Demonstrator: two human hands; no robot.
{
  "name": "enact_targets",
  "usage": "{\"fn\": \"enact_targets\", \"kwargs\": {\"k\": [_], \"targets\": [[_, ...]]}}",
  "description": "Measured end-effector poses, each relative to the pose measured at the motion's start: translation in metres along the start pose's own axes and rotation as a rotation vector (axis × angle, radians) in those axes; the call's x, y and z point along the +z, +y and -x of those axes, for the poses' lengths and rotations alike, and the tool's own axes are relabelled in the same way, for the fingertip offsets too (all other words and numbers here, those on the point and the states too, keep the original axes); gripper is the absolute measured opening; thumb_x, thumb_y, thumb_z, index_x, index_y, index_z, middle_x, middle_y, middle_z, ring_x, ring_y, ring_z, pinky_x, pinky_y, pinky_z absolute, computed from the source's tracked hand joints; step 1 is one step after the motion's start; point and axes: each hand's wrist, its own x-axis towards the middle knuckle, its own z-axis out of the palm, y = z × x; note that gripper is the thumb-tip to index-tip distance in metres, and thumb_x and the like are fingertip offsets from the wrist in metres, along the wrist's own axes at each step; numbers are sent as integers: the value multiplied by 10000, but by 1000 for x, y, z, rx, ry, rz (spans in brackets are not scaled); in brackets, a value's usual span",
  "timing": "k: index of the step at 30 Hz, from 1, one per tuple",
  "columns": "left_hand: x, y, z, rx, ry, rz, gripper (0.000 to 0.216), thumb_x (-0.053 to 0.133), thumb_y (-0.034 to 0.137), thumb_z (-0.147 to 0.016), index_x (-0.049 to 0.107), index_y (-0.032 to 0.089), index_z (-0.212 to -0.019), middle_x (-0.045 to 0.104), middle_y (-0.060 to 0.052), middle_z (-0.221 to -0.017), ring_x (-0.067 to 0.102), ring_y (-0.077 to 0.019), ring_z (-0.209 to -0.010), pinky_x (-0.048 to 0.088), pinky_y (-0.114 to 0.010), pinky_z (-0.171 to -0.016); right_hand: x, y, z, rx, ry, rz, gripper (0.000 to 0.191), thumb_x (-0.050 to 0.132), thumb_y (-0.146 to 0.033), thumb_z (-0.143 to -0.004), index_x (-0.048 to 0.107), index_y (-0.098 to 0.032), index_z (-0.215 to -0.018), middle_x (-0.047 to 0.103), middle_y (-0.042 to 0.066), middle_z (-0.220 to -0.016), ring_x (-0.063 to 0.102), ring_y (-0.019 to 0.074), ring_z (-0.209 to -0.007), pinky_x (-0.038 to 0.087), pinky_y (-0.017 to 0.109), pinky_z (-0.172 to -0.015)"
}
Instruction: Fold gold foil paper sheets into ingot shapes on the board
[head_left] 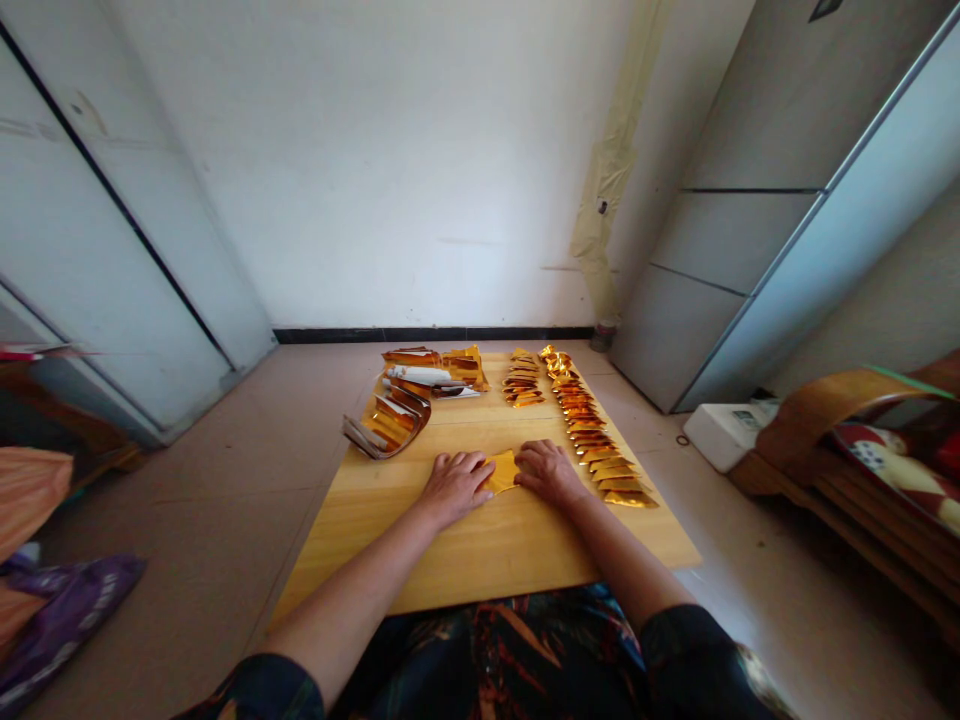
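A small sheet of gold foil paper (503, 469) lies on the wooden board (480, 550) in front of me. My left hand (453, 484) presses on its left edge with the fingers bent down on it. My right hand (547, 470) holds its right edge in the same way. A long row of folded gold foil pieces (596, 440) runs along the board's right side. A shorter stack of folded pieces (522, 382) sits behind the hands. At the back left lie curled gold foil sheets (390, 425) and more foil with a white tube (421, 375).
The board rests over my lap on a tiled floor. A grey cabinet (720, 300) stands at the right, with a white box (724, 432) and a wooden chair (862, 440) beside it. Bags (52, 600) lie at the left.
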Motion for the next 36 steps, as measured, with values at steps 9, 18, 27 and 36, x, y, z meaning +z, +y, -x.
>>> {"fn": "enact_targets", "kwargs": {"k": [9, 18, 27, 36], "targets": [[4, -1, 3, -68, -32, 71, 442, 518, 428, -854, 447, 379, -1287, 407, -32, -1431, 316, -274, -1325, 224, -580, -1039, 0, -41, -26, 248, -5, -442, 182, 515, -97, -731, 650, -181, -821, 652, -9, -754, 571, 114, -658, 436, 206, -631], [4, -5, 3, -72, -120, 93, 484, 461, 467, -875, 393, 380, -1347, 297, -30, -1501, 221, -295, -1381, 167, -623, -1065, -8, -45, -21, 250, -283, -184, 213, 516, -65, -712, 677, -197, -755, 703, 7, -810, 612, 131, -746, 404, 194, -659], [-8, -10, 1, -86, -296, 112, 543, 361, 541, -888, 264, 405, -1406, 154, -5, -1548, 85, -295, -1417, 53, -654, -1062, -11, -52, -26, 326, -347, -110, 105, 587, -201, -740, 662, -185, -812, 684, 13, -804, 587, 135, -718, 367, 211, -606], [2, -13, 1, -78, -275, 114, 549, 371, 524, -891, 248, 403, -1412, 155, -17, -1548, 67, -293, -1418, 40, -652, -1061, -14, -73, -32, 449, -382, 40, 272, 705, -372, -678, 656, -192, -875, 687, 68, -918, 620, 194, -805, 381, 244, -608]]}}
